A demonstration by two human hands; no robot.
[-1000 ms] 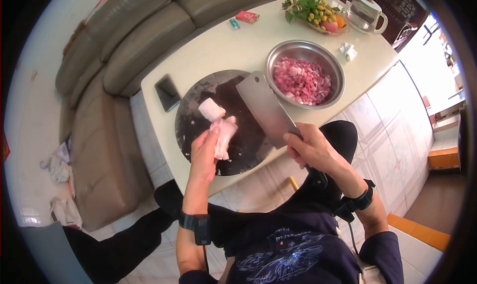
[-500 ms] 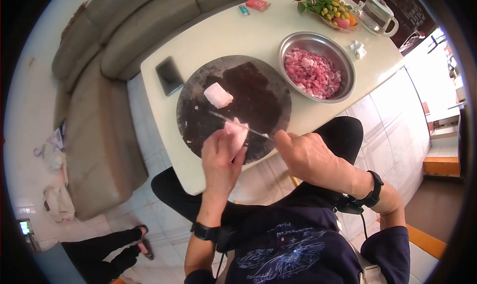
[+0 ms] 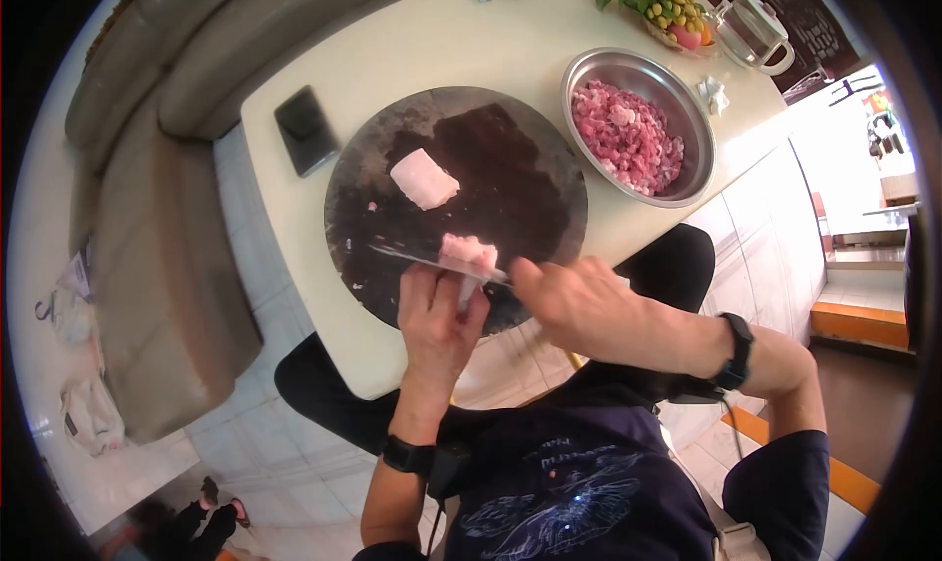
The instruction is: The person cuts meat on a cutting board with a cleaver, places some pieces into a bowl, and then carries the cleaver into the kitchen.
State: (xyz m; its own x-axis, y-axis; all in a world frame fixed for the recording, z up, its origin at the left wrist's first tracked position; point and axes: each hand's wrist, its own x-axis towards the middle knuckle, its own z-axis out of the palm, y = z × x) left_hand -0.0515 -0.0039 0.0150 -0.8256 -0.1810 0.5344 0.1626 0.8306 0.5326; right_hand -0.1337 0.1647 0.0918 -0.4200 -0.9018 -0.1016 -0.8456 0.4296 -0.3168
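Note:
My right hand (image 3: pixel 561 291) is closed round the handle of a knife (image 3: pixel 412 256), whose blade reaches left across a pale pink piece of fatty meat (image 3: pixel 469 250). That piece lies near the front edge of a round dark cutting board (image 3: pixel 363 168). Just below the blade, my left hand (image 3: pixel 439 311) has its fingers closed on the near end of the piece, which is partly hidden by the blade and fingers. Farther back on the board rests a second pale block of fatty meat (image 3: pixel 424 179).
A steel bowl (image 3: pixel 699 159) of chopped pink meat stands right of the board. On the left lies a dark phone (image 3: pixel 305 131). A fruit basket (image 3: pixel 677 33) and a glass jug (image 3: pixel 756 36) occupy the far right corner. Brown sofas (image 3: pixel 167 237) line the left side.
The knife has come down and nearer my left fingers, and its blade now crosses the held meat lower. At bottom left, another person's legs have moved farther away. The whole view has shifted slightly.

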